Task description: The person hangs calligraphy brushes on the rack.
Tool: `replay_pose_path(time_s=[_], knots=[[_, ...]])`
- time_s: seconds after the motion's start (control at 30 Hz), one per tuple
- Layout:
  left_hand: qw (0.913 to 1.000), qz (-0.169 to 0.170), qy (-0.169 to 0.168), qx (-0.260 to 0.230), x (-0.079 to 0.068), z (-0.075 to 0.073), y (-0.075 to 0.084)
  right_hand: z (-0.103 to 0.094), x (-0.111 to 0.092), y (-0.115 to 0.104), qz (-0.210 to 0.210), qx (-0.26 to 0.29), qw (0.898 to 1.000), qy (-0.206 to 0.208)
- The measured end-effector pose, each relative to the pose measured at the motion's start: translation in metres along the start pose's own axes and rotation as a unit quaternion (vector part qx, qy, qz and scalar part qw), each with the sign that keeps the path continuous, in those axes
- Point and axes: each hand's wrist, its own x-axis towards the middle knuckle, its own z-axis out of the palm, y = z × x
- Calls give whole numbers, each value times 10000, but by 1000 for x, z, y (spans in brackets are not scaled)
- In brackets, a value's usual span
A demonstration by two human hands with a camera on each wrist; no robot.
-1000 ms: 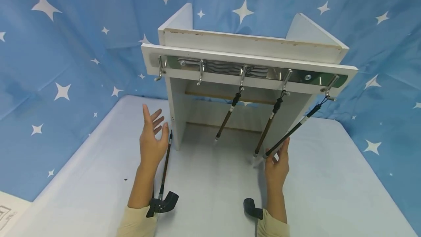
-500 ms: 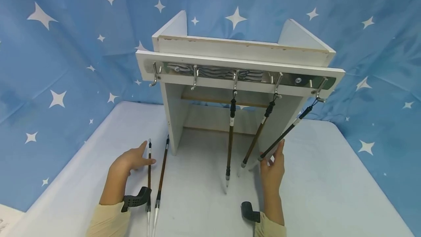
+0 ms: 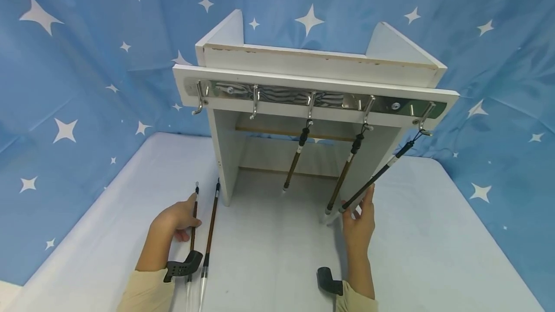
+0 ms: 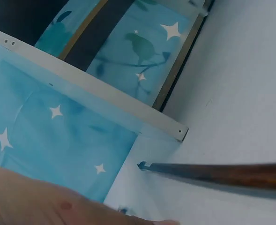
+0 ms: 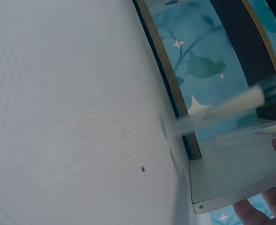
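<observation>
Calligraphy brushes with dark handles, cord loops and clear caps are here. In the head view my left hand (image 3: pixel 175 218) pinches the upper part of a brush (image 3: pixel 192 240) on the table; a second brush (image 3: pixel 211 225) lies just right of it. My right hand (image 3: pixel 359 223) grips the lower front of the rack's right side panel (image 5: pixel 236 173), thumb inside and fingers outside. Passing over its fingertips is the lower end of the rightmost hanging brush (image 3: pixel 377 177). Two more brushes, a middle one (image 3: pixel 297 158) and its neighbour (image 3: pixel 345 175), hang from hooks.
The white rack (image 3: pixel 312 73) stands mid-table with a metal hook strip (image 3: pixel 282 94) across its front. Its two left hooks, including the leftmost hook (image 3: pixel 198 97), carry nothing. A blue star-patterned cloth (image 3: pixel 86 61) hangs behind the white table (image 3: pixel 433 254).
My left hand has come down from beside the rack, palm up, to the left brush on the table. The hanging middle brushes swing forward and back. My right hand stays at the panel.
</observation>
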Motion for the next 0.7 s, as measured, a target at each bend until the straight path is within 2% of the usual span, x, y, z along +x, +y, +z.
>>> replay_pose_path(time_s=[0.13,0.23,0.37,0.47,0.57,0.7], knots=[[9997,157,-152,-98,0,1,0,0,-1,-2,9,-4,10000,17],[9996,256,-103,-40,-4,-3,1,0,-1,-3,62,8,10000,17],[9984,556,98,17,-13,-17,4,0,0,-4,133,22,9999,-5],[9950,950,317,-4,-23,-28,8,0,1,-5,153,51,9999,-4],[9864,1494,684,22,-33,-35,13,0,1,-5,157,86,9998,25],[9663,2177,1374,-2,-48,-39,22,0,1,-5,162,80,9998,53]])
